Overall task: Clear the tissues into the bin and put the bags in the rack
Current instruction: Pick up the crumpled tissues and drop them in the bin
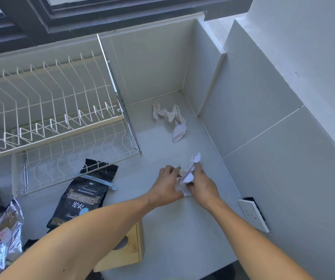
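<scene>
Pale grey bench (168, 229) fills a tiled corner below a dark window frame. Near its middle, a crumpled tissue (189, 174) is bunched between both hands: the left hand (167, 183) curls its fingers around one side, and the right hand (202, 185) pinches the other. A second twisted tissue (171, 118) lies apart, deeper in the corner. To the left, a black coffee bag (83, 197) lies flat beside the white wire rack (47, 110). A silver foil bag (0, 233) sits at the left edge, and a wooden tissue box (128, 251) lies under the left forearm.
</scene>
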